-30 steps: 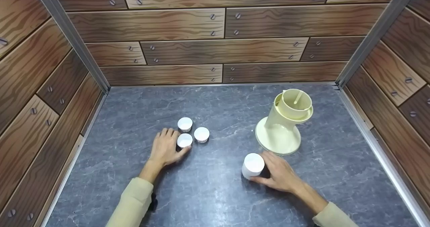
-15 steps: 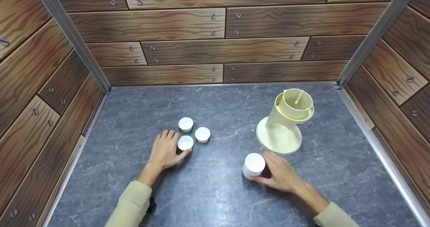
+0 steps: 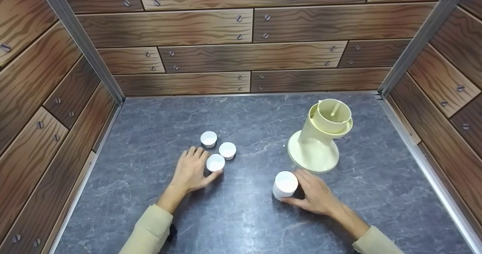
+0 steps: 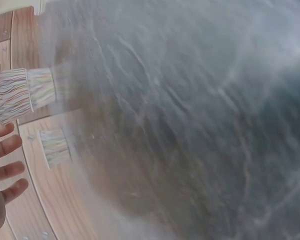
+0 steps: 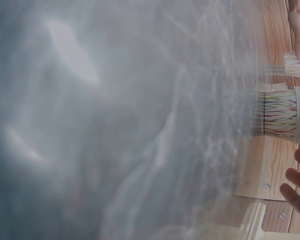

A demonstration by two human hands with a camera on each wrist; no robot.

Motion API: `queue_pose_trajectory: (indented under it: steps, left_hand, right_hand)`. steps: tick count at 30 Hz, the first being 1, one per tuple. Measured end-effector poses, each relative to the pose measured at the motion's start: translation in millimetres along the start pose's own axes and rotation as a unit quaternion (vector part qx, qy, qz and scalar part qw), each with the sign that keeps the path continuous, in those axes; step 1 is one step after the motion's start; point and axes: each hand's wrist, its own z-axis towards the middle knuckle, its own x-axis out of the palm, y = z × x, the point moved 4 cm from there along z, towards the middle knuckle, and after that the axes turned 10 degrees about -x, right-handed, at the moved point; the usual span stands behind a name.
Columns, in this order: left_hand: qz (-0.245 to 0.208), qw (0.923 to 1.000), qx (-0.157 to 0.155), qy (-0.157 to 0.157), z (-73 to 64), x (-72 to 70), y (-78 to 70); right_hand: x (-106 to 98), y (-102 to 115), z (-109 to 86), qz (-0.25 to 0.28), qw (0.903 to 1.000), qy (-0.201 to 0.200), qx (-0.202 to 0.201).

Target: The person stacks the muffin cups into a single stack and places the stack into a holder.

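Near right on the counter (image 3: pixel 241 216), the right hand (image 3: pixel 314 193) grips a cup stack (image 3: pixel 285 188) round its side, likely for steadiness. Farther left, the left hand (image 3: pixel 189 172) pinches a cup (image 3: pixel 215 163), near two other cups (image 3: pixel 227 151); a yellow stand (image 3: pixel 315 152) is far right.

The left hand (image 3: pixel 189 172) holds a small cup (image 3: pixel 215 163), the right hand (image 3: pixel 314 194) a taller cup (image 3: pixel 285 185).

The left hand (image 3: pixel 191 170) and the small cup (image 3: pixel 215 163) it holds now sit farther right and slightly nearer the front, closer to the right-hand cup (image 3: pixel 228 151), farther from the back cup (image 3: pixel 209 139).
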Motion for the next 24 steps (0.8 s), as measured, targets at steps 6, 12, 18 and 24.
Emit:
queue_pose_trajectory:
  steps: [6,12,18,24]
  left_hand:
    - [-0.009,0.9999,0.011,-0.006,1.4,-7.2,-12.0]
    - [-0.002,0.9989,0.038,-0.026,3.3,-15.0,-23.1]
    - [-0.007,0.9979,0.050,-0.040,4.3,-20.1,-30.1]
    - [-0.015,0.9977,0.055,-0.038,6.1,-23.6,-35.1]
  right_hand:
    - [0,0,-0.4,0.002,1.0000,-0.002,-0.002]
    - [0,0,-0.5,-0.003,0.9999,-0.006,-0.008]
    - [0,0,-0.3,-0.002,0.9999,-0.008,-0.010]
    - [1,0,-0.8,0.003,0.9998,-0.012,-0.013]
